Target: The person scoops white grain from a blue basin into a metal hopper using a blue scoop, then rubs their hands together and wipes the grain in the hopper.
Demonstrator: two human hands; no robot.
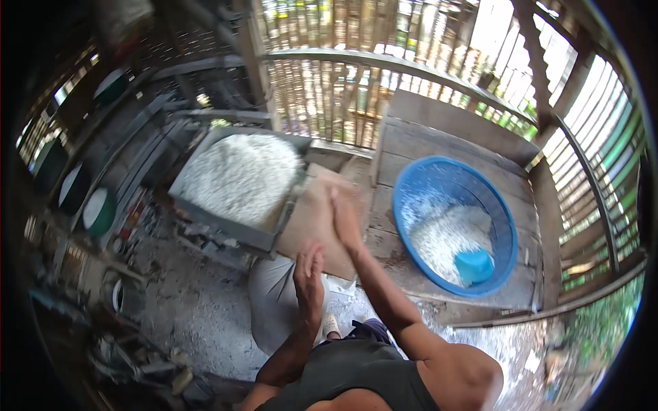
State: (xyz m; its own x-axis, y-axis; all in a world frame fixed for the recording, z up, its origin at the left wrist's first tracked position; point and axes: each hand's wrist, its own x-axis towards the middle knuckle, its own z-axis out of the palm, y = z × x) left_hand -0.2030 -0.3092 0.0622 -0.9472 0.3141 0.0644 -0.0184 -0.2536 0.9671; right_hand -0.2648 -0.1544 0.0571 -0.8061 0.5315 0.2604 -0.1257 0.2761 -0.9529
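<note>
Now r hand [345,222] flat on board [312,222], l hand [310,274] near

I see a wooden plank desk [411,147]; on it sits a blue basin [504,226] with white grain and a small blue scoop [474,265]. Left, a grey tray [226,222] of grain.

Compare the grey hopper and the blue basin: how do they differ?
The grey hopper is square-sided and tilted; the blue basin is round and sits flat. The hopper is heaped nearly full, the basin only partly. The basin also holds a small blue cup. Both contain white rice.
</note>
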